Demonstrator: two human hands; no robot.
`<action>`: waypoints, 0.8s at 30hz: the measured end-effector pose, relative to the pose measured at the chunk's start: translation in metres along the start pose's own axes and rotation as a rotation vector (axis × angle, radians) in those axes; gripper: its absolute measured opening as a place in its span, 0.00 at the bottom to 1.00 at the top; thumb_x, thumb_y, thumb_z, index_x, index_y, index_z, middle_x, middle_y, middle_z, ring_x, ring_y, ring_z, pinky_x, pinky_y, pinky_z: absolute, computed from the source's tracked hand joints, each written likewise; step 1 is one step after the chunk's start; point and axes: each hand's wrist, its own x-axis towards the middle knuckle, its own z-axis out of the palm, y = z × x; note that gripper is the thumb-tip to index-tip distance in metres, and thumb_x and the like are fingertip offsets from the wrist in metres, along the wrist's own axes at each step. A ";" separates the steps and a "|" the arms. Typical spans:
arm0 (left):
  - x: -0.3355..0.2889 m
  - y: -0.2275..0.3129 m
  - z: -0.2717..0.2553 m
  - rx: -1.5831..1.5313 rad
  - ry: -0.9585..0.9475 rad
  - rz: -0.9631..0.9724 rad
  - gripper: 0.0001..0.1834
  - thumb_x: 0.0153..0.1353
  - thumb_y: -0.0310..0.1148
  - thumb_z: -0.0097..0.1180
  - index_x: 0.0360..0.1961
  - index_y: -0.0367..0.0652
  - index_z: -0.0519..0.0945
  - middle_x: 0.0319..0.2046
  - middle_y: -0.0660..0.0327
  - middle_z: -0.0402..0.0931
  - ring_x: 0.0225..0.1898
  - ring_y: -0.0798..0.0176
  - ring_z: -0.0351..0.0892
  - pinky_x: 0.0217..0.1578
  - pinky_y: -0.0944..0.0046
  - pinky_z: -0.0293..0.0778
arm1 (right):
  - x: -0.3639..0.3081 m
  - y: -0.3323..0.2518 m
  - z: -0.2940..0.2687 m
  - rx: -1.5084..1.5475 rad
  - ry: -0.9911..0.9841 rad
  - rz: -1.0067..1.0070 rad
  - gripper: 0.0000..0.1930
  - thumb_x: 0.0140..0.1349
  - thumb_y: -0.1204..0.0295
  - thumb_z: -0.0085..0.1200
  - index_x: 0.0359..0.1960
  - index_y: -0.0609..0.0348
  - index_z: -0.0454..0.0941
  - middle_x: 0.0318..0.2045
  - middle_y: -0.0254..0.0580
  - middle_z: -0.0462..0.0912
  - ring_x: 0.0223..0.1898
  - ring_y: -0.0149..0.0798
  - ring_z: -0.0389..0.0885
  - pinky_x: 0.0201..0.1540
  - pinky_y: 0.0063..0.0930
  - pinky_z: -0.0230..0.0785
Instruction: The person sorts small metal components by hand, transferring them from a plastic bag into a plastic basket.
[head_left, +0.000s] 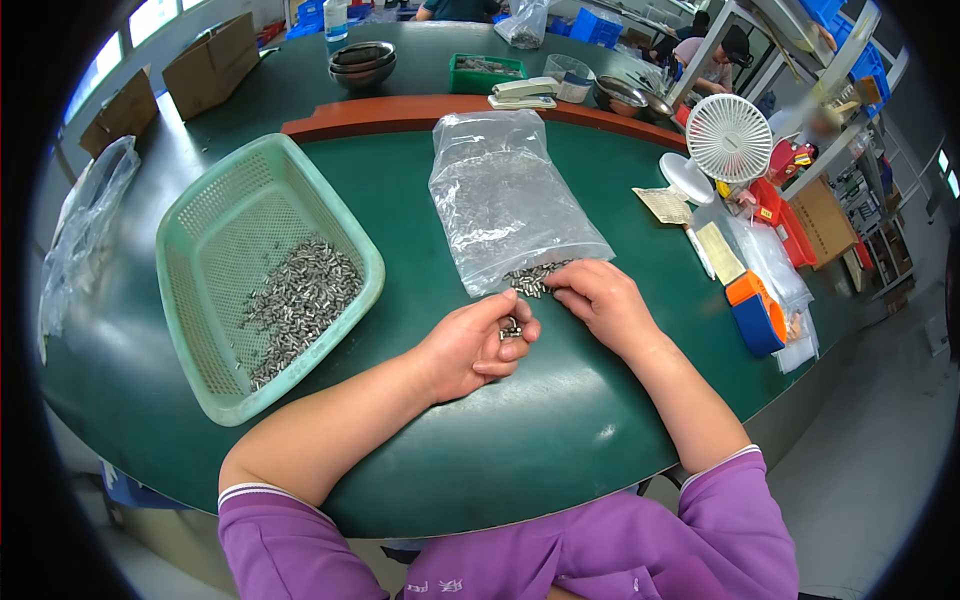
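Note:
My left hand [480, 348] is turned partly palm up, its fingers curled around several small metal cylinders [511, 329]. Just to its right, my right hand [600, 300] rests at a pile of the same shiny pieces [532, 280], its fingertips touching the pile's right side. Whether a piece is between those fingertips is hidden. Behind both hands a clear plastic bag [510, 190] lies flat on the green table [520, 430], its near edge at the pile. On the left stands a pale green plastic basket [205, 235] with many loose metal cylinders [305, 305] in its near right part.
A red-brown raised strip [370, 112] curves behind the bag. On the right are a white fan [728, 138], an orange and blue tape dispenser [757, 315] and a red bin [790, 235]. Metal bowls [362, 65] and a green tray [487, 72] stand farther back. Other people sit beyond.

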 end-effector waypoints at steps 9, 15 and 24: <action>0.000 0.000 0.001 -0.007 -0.017 -0.017 0.15 0.68 0.42 0.36 0.34 0.42 0.68 0.30 0.60 0.67 0.21 0.73 0.60 0.12 0.78 0.53 | 0.001 -0.004 -0.010 0.025 -0.048 -0.018 0.07 0.48 0.77 0.56 0.31 0.56 0.75 0.30 0.38 0.76 0.37 0.45 0.75 0.40 0.35 0.68; 0.001 -0.001 0.001 -0.016 -0.011 -0.012 0.15 0.67 0.42 0.36 0.34 0.43 0.69 0.31 0.60 0.67 0.20 0.73 0.60 0.11 0.79 0.53 | -0.001 -0.006 -0.019 0.075 -0.146 0.102 0.06 0.49 0.76 0.56 0.30 0.58 0.75 0.30 0.41 0.76 0.37 0.46 0.75 0.40 0.34 0.68; -0.002 0.000 0.002 -0.005 -0.023 -0.009 0.15 0.68 0.41 0.35 0.34 0.42 0.68 0.31 0.59 0.67 0.21 0.73 0.60 0.12 0.78 0.53 | 0.000 -0.012 -0.032 0.149 -0.357 0.364 0.05 0.50 0.73 0.57 0.27 0.59 0.75 0.27 0.40 0.76 0.32 0.39 0.76 0.37 0.31 0.69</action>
